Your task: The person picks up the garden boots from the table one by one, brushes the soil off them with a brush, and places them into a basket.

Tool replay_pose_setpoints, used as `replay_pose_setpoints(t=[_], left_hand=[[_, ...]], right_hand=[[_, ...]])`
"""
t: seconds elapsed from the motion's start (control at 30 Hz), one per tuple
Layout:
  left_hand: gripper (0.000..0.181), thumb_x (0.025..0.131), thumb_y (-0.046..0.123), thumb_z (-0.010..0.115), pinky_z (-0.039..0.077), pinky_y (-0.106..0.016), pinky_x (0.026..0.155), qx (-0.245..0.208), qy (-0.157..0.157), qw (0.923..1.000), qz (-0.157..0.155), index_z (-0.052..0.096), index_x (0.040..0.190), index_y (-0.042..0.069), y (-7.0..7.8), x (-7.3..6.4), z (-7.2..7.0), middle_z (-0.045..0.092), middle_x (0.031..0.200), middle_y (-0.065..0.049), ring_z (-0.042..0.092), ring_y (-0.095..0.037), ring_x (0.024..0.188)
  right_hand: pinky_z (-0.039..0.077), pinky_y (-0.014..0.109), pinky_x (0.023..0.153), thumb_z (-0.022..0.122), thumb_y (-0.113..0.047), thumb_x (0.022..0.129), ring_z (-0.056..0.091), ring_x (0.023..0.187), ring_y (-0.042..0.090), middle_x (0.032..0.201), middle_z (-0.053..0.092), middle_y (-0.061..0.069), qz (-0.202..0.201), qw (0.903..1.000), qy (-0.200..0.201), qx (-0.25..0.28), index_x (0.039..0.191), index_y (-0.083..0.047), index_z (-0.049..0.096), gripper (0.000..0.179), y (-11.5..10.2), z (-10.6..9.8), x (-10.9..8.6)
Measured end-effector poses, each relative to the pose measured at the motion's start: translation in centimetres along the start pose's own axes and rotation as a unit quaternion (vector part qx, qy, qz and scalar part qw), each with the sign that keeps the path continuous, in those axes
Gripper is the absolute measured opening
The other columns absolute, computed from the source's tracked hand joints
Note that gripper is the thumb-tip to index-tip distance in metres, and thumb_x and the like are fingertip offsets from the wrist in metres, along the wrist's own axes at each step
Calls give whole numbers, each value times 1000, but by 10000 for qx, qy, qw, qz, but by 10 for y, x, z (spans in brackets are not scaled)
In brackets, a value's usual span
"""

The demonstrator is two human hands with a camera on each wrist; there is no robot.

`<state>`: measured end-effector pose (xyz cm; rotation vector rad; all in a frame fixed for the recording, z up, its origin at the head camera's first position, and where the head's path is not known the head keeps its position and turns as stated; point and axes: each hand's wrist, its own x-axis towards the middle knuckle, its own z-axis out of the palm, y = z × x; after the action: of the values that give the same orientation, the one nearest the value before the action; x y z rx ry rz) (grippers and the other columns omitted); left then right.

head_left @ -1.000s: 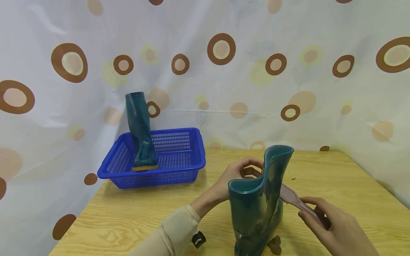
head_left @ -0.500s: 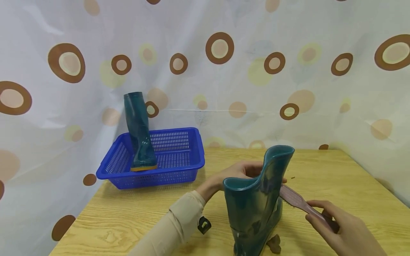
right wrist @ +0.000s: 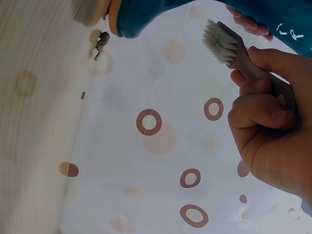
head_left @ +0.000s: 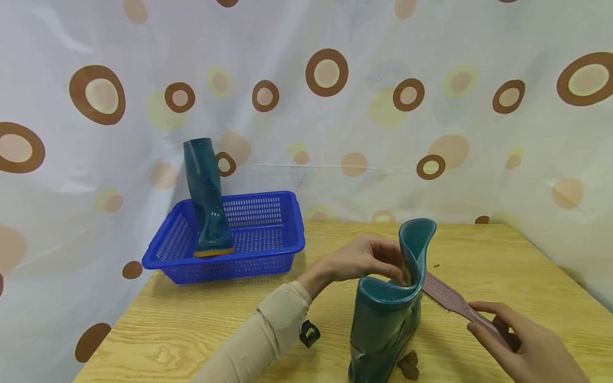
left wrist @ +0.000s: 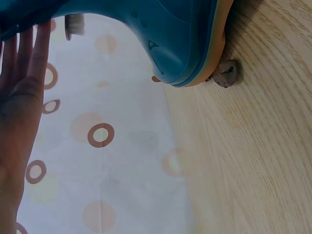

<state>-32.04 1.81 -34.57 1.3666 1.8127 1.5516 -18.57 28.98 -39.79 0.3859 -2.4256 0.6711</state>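
Observation:
A dark teal rain boot (head_left: pixel 383 340) stands upright on the table, its shaft folded inward at the top. My left hand (head_left: pixel 364 260) grips the shaft from the far left side, thumb at the folded rim; its fingertips show behind the shaft in the right wrist view. My right hand (head_left: pixel 522 340) holds a scrub brush (head_left: pixel 450 300) by its handle. Pale bristles (right wrist: pixel 220 43) face the boot's shaft, and the brush head partly disappears behind the boot in the head view. A brown lump (left wrist: pixel 225 73) lies against the yellowish sole.
Back left, a blue plastic basket (head_left: pixel 258 270) holds a second teal boot (head_left: pixel 206 191) standing upright. Small brown crumbs (right wrist: pixel 83 95) lie on the wooden table (head_left: pixel 158 340). A patterned sheet (head_left: pixel 297 127) hangs behind the table.
The boot's top has folded in more and turned, with my left hand shifting toward the near rim, thumb now showing. The brush in my right hand has moved slightly right and down.

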Motion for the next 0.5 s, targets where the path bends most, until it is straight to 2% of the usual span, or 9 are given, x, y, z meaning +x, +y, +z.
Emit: replay_pose_setpoints(t=[0.1,0.2,0.37,0.43,0.5], left_hand=[[23,92,-4,64,58,-39,92,124,147,9998,103,64,115,-5,1,0,3,69,106,-25,69,-10,93],[26,91,-4,66,58,-34,91,340,364,9986,171,65,117,-4,3,1,5,69,107,-22,68,-6,93],[27,88,-5,69,57,-27,91,451,796,9953,328,66,115,-4,11,2,8,70,105,-20,66,-3,92],[27,87,-5,70,57,-27,91,523,949,9930,471,67,114,-4,15,2,9,71,105,-21,67,-3,91],[28,87,-4,72,58,-27,90,650,1083,9901,612,67,114,-3,20,2,10,71,105,-22,67,-3,91]], right_hand=[[25,17,42,76,-12,86,32,45,-3,59,40,-16,186,9997,-61,-122,110,-13,68,25,1,-3,0],[25,19,42,76,-14,87,32,45,-1,59,40,-14,408,9987,-120,-272,111,-12,68,25,3,-6,-1],[25,20,43,72,-15,91,32,46,-1,59,41,-13,519,9980,-91,-338,112,-10,68,22,8,-9,-3],[25,20,45,70,-12,92,32,47,-1,60,41,-13,554,9975,-223,-385,114,-8,67,22,14,-11,-4],[30,19,47,69,-10,92,37,49,-4,65,49,-12,663,9950,-589,-457,118,-6,64,26,22,-15,-3]])
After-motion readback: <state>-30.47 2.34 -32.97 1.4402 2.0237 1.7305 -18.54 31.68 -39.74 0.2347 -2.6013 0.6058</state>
